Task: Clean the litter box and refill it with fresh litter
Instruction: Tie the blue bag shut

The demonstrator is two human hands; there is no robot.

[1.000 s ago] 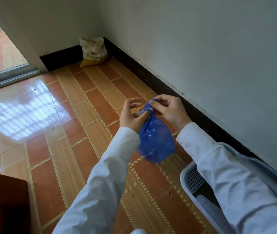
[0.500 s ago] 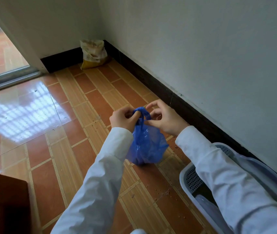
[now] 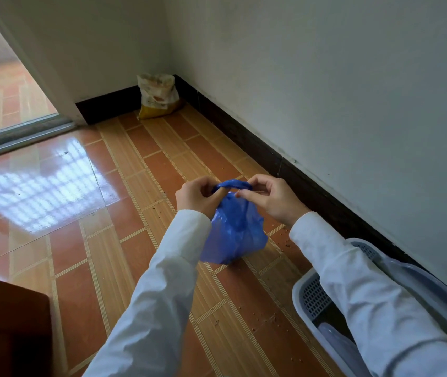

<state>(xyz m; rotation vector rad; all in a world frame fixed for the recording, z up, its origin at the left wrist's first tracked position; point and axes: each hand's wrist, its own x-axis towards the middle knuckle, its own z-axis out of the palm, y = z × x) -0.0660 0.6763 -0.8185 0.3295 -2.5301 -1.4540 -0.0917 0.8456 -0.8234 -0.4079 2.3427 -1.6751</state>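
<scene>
Bag [image 3: 234,235], blue and bulging with contents hidden, hangs above the floor [image 3: 86,262] between both hands. Left hand [image 3: 198,195] and right hand [image 3: 274,198] are raised side by side, fingers curled, each pinching one end of its twisted neck. Box [image 3: 312,297] stands by the wall; a sack [image 3: 158,95] sits in the far corner.

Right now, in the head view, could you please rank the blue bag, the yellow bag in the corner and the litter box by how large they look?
1. Litter box, though partly hidden by a sleeve and cut off by the frame.
2. Blue bag.
3. Yellow bag; it stands farther away, so its true size against the blue bag is unsure.
</scene>
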